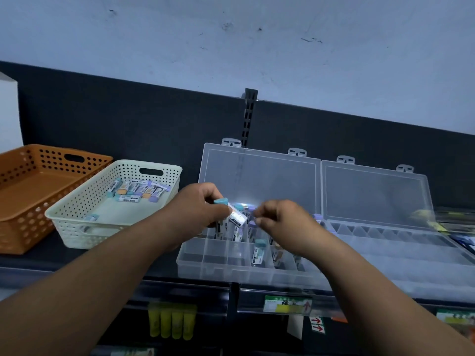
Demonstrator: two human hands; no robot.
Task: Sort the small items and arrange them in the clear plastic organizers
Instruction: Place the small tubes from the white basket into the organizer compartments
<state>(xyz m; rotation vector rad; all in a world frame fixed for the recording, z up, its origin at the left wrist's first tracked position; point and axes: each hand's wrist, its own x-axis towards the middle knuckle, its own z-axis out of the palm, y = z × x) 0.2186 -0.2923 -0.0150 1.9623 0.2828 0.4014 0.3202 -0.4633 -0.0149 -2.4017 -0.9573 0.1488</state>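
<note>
Fingers [213,191] of the left hand [198,209]: curled round small teal-capped erasers [221,201] in white printed sleeves, held over the clear plastic organizer [203,258], whose lid stands open. Right hand [282,223]: fingers curled together beside a purple cap [252,208]; whether they grip it cannot be told. Organizer compartments: upright erasers [258,251], partly hidden by both hands. Second clear organizer [411,253]: contents indistinct. Cream perforated basket [77,222]: loose erasers [138,190]. Orange perforated basket [25,227]: cut off at left.
</note>
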